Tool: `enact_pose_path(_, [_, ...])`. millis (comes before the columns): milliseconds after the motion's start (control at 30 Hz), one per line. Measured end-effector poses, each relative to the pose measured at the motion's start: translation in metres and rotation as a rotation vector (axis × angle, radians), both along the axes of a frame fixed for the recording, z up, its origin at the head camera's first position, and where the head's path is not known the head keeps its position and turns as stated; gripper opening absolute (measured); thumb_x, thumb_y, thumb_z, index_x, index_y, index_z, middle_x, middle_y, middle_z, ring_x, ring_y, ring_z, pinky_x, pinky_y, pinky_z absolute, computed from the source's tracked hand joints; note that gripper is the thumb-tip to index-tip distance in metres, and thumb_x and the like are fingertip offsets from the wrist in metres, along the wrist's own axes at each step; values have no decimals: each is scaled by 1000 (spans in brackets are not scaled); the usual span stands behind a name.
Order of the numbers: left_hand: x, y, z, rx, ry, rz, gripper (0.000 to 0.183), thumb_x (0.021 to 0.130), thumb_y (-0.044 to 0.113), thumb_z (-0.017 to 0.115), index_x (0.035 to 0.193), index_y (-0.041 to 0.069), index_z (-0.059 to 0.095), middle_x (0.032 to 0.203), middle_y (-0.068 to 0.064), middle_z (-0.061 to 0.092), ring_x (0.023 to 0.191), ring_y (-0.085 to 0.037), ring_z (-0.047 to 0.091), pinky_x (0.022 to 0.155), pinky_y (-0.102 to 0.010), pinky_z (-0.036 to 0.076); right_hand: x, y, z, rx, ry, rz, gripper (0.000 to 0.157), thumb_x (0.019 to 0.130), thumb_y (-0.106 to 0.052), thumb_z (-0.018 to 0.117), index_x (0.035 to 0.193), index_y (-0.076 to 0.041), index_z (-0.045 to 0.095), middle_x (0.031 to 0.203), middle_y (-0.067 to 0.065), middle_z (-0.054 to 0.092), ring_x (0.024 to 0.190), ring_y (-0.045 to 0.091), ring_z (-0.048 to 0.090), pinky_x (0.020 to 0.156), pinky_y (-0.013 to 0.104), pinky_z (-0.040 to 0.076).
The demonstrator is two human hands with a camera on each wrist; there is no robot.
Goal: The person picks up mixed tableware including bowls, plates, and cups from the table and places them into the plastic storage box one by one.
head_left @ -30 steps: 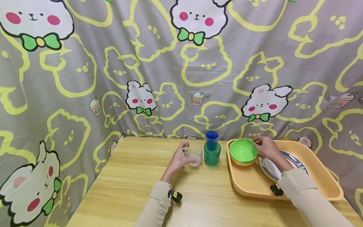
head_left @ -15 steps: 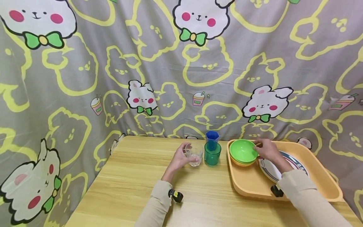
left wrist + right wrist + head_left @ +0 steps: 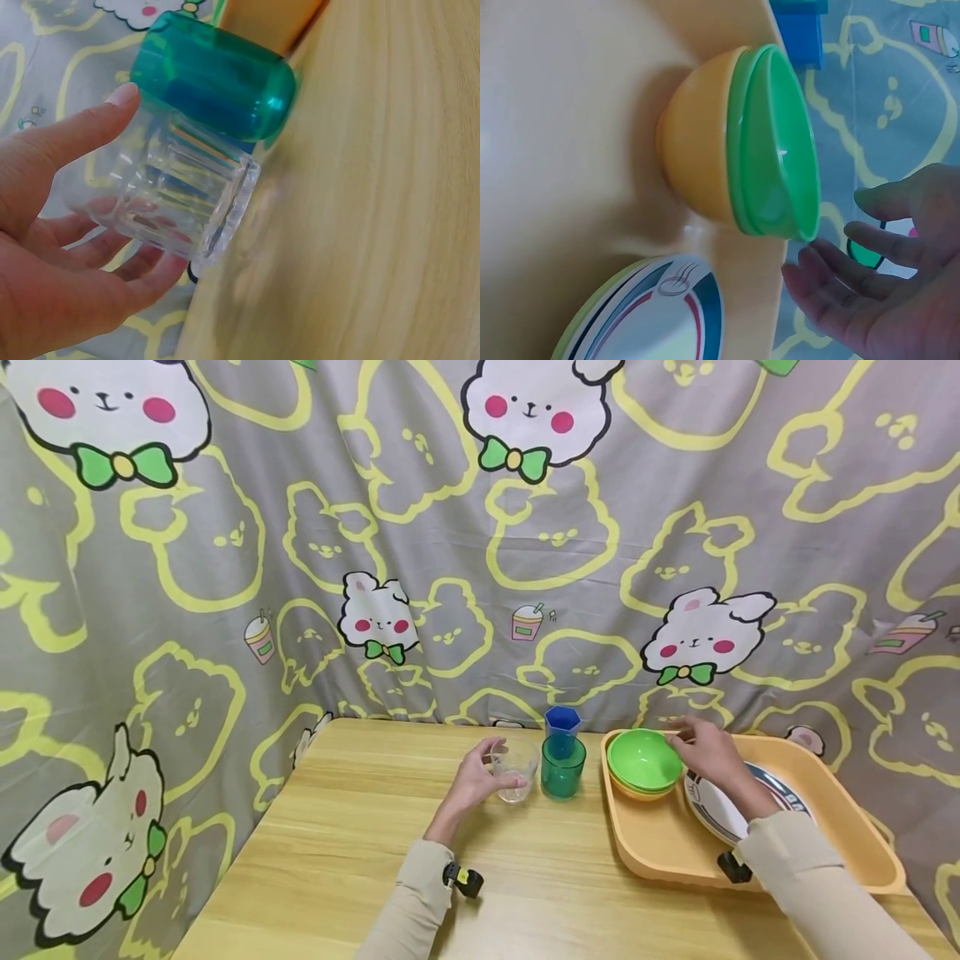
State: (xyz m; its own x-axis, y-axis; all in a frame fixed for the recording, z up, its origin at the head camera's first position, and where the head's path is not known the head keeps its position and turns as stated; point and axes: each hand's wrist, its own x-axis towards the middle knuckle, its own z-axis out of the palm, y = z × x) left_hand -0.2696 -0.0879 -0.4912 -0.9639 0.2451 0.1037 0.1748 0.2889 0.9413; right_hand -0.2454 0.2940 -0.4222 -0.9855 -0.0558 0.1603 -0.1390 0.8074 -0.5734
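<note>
My left hand (image 3: 474,778) is curled round a clear glass (image 3: 180,195), thumb on one side and fingers on the other. The glass is upright on or just above the table; I cannot tell which. Close beside it stands a teal cup (image 3: 563,770), with a blue hexagonal cup (image 3: 562,721) showing above its rim. My right hand (image 3: 712,752) hovers at the right rim of the green bowls (image 3: 645,758), fingers loosely bent and thumb apart. One fingertip lies very near the rim. The green bowls are nested in an orange bowl (image 3: 694,139).
An orange tray (image 3: 645,852) carries the bowls at its back left corner. To their right in it are stacked patterned plates (image 3: 712,814), partly hidden by my right forearm. A printed curtain (image 3: 450,527) hangs behind the wooden table (image 3: 337,827).
My right hand has loosened from the green bowl's rim and drawn slightly up from it. The left hand stays round the glass, almost still.
</note>
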Motion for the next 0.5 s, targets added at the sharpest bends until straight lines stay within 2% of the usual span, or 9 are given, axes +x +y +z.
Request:
enact_pose_path(100, [2,-1,4,-1,9,10,82,75,12,92,146,2,51,136,-21,60,125,-39,54,102,-52,50,1,-3,3,-8,29,11,41,102,-15,61,132,14,55,116,37,65,105,53,64,85,61,56])
enact_pose_path(333, [6,-4,14,2,32,14,82,75,14,93,146,8,53,131,-11,62,123,-32,54,100,-46,52,7,-9,6,-38,59,1,43,103,-17,61,135,11,53,122,39,62,107,54,63,86,62,56])
enact_pose_path(500, [8,-5,23,27,54,7,84,74,14,94,147,12,55,132,-12,62,123,-34,55,99,-46,53,12,-13,9,-73,96,-8,47,103,-19,62,139,8,51,124,37,62,111,53,62,90,64,53])
